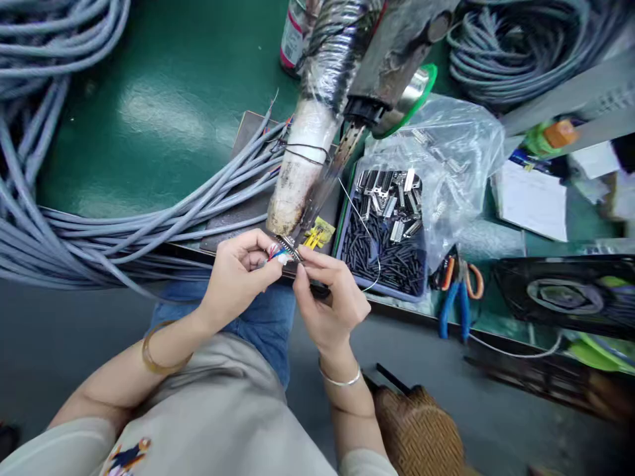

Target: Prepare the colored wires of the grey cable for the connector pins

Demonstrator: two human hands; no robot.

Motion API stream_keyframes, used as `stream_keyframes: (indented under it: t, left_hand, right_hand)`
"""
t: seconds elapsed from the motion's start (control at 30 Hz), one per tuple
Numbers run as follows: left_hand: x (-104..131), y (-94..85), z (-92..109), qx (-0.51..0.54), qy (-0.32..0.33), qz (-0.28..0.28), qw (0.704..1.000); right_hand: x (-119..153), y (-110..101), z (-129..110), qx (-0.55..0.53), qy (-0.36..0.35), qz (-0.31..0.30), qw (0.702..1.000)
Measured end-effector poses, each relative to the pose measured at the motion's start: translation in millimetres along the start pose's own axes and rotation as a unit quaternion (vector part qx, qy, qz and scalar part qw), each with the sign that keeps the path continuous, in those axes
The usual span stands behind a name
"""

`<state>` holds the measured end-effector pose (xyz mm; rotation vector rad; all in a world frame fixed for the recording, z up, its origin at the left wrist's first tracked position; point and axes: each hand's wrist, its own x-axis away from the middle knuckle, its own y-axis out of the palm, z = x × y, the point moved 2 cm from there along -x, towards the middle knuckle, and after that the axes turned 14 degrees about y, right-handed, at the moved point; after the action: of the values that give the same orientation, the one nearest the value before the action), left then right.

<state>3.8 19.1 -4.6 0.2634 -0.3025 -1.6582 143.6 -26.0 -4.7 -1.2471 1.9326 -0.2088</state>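
Green bench (pixel 163 112) filled the view, w/ grey cable bundles (pixel 99 218) sweeping across its left side & another coil (pixel 516 53) top right. A wrapped fixture arm (pixel 307 145) came down from top centre to the bench edge, tip just above the hands. Right of it sat a blue tray (pixel 387 264) of small black & metal parts under a clear plastic bag (pixel 456 152). Blue-and-orange pliers (pixel 459 297) lay just beside the tray. Left hand (pixel 238 277) was pinched on the coloured wire ends (pixel 276 252) of a grey cable, at the arm's tip. Right hand (pixel 330 297) was pinched on a small metal connector (pixel 292 251), touching those wires; prob. a thin wire (pixel 370 231) looped near it, blurry. Yellow tag (pixel 320 233) sat just behind.
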Motion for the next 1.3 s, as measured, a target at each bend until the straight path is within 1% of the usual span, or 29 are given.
stream_keyframes:
  t: [0.23, 0.43, 0.57, 0.67, 0.8, 0.9, 0.97, 1.07, 1.13, 1.2, 1.3]
  left_hand:
    - [-4, 0.2, -6, 0.013, 0.001, 0.000, 1.000]
    - [-3, -0.3, -6, -0.005, 0.010, 0.005, 1.000]
    - [-3, 1.7, -2, -0.011, 0.035, 0.006, 0.999]
    - [-3, 2.2, 0, -0.015, 0.049, 0.002, 0.999]
    - [-2, 0.9, -3, -0.024, 0.031, -0.014, 0.999]
    - [0, -0.6, -6, -0.029, 0.016, -0.016, 0.999]
    - [2, -1.3, -6, -0.031, 0.013, -0.017, 0.999]
    - [4, -1.8, -6, -0.033, 0.008, -0.022, 0.999]
    - [6, -1.7, -7, -0.031, 0.004, -0.022, 0.999]
    - [7, -1.2, -7, -0.024, 0.005, -0.013, 1.000]
    - [8, 0.1, -7, -0.012, 0.017, 0.015, 1.000]
  right_hand:
    - [-2, 0, 5, -0.011, 0.011, 0.000, 1.000]
    - [-4, 2, 6, -0.001, -0.004, 0.001, 1.000]
    - [-6, 0, 3, 0.007, -0.020, 0.001, 1.000]
    - [-5, -2, 1, 0.034, -0.040, 0.003, 0.999]
    - [0, -3, -1, 0.088, -0.073, 0.009, 0.993]
    - [3, -3, 0, 0.089, -0.083, 0.006, 0.993]
    - [3, -4, 2, 0.060, -0.060, 0.005, 0.996]
    - [2, -5, 5, -0.001, 0.008, 0.006, 1.000]
    - [1, -4, 5, -0.026, 0.039, 0.001, 0.999]
    - [2, -2, 4, -0.031, 0.044, -0.003, 0.999]
    - [4, -1, 1, -0.004, 0.021, 0.008, 1.000]
